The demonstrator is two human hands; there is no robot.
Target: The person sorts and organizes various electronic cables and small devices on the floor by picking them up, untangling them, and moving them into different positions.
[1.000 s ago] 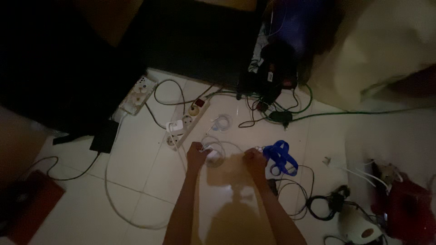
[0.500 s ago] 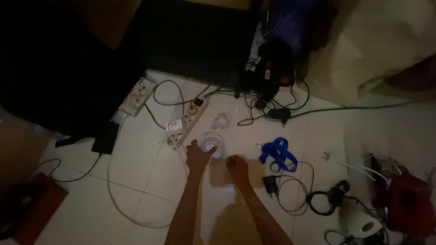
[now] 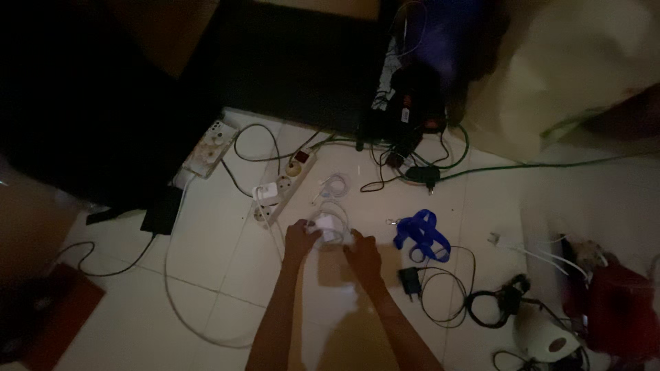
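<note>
In the dim head view, both my hands are over the white tiled floor, working a coiled white cable. My left hand grips the coil's left side. My right hand pinches its right side, close to the left hand. A second small white cable coil lies just beyond them. A white power strip with a plugged-in white adapter lies to the upper left. A blue lanyard rests to the right of my right hand.
A black charger with a looped cable lies by my right forearm. Black headphones and a paper roll sit at lower right. A green cable runs right. A phone and a black adapter lie at left.
My right hand has moved left from beside the blue lanyard to the white coil, joining my left hand on it. The view has shifted slightly.
</note>
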